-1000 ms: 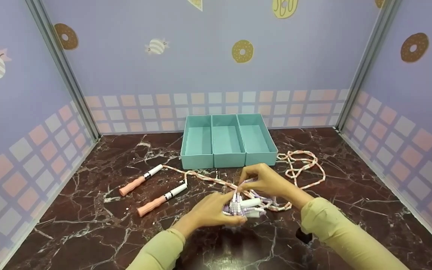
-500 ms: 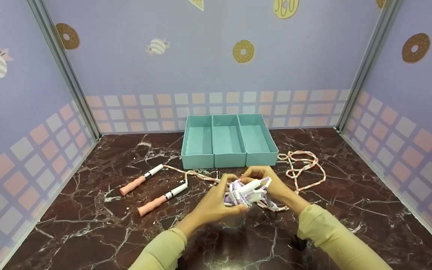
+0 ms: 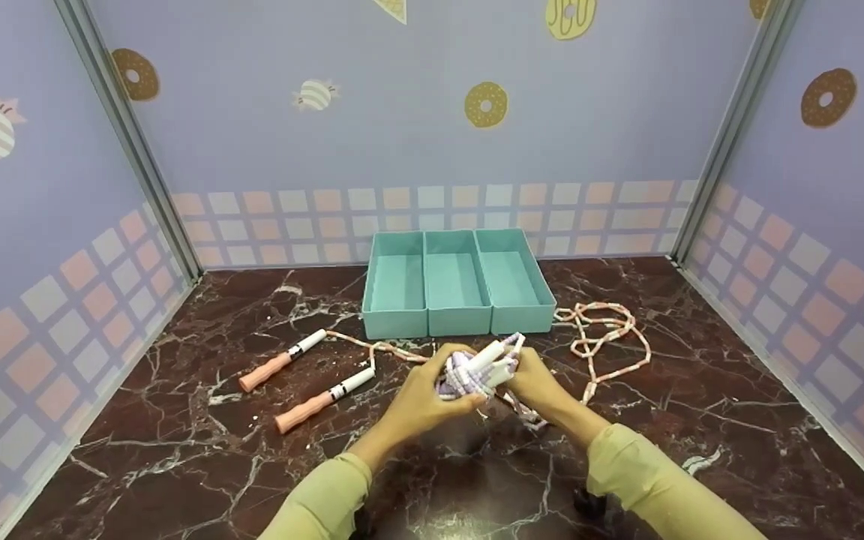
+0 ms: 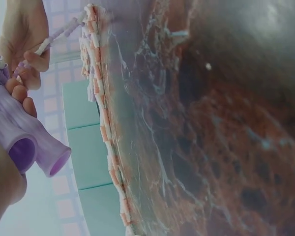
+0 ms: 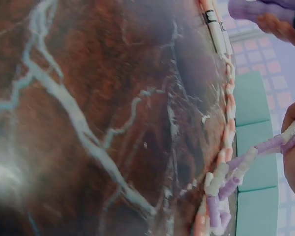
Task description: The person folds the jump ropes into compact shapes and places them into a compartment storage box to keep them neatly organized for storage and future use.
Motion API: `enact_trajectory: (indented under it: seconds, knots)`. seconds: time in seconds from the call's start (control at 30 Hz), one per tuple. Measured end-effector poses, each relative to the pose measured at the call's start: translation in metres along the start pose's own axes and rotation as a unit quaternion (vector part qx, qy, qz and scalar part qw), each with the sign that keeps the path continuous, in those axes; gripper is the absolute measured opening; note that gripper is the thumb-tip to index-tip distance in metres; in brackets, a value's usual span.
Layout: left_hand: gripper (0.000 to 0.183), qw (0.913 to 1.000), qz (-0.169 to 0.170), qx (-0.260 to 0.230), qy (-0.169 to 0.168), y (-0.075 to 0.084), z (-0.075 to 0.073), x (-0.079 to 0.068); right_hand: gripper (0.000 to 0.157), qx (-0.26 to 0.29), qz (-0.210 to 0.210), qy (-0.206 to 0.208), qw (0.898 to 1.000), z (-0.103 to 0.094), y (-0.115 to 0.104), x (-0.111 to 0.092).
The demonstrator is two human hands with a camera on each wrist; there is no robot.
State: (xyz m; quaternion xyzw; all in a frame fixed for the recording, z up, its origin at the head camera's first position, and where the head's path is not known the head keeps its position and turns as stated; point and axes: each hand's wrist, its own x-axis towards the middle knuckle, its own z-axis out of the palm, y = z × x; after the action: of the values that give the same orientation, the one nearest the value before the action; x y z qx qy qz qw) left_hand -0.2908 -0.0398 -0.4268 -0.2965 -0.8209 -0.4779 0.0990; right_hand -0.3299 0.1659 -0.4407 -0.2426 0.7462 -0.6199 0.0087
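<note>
A purple-and-white beaded jump rope (image 3: 462, 375) is bunched above the table, its strand wrapped several times around its two handles. My left hand (image 3: 423, 391) grips the handles together with the wrapped strand; their flared purple ends (image 4: 32, 130) stick out in the left wrist view. At the bundle's right, my right hand (image 3: 538, 381) pinches the free strand (image 5: 246, 160), which hangs down toward the table. In the head view the bundle partly hides the right fingers. An orange-and-white beaded jump rope (image 3: 619, 367) lies on the table, its cord passing behind my hands.
The orange rope's two handles (image 3: 325, 399) lie at the left, side by side and slanted. Behind my hands stands a teal box (image 3: 460, 321) with three compartments. Patterned wall panels (image 3: 402, 150) enclose the dark marbled table (image 3: 177, 450) at the back and sides.
The bundle has risen a little and tilted, its white handle ends now pointing up and right. My right hand has moved from over the bundle to its right side.
</note>
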Motion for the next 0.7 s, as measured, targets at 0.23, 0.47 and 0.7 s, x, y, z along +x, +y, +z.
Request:
enact_trajectory:
  seconds: [0.23, 0.47, 0.7]
  knots:
    - [0.049, 0.9965, -0.049, -0.060, 0.031, 0.001, -0.003, 0.006, 0.016, -0.078, -0.005, 0.014, 0.997, 0.010, -0.005, -0.009]
    - [0.049, 0.9933, -0.093, -0.043, 0.052, -0.001, -0.004, 0.009, 0.018, -0.183, -0.039, -0.036, 0.982, 0.014, -0.014, -0.016]
    - [0.049, 0.9832, -0.148, -0.061, 0.087, -0.006, -0.011, 0.015, 0.012, -0.351, -0.151, -0.054, 0.923, 0.013, -0.019, -0.025]
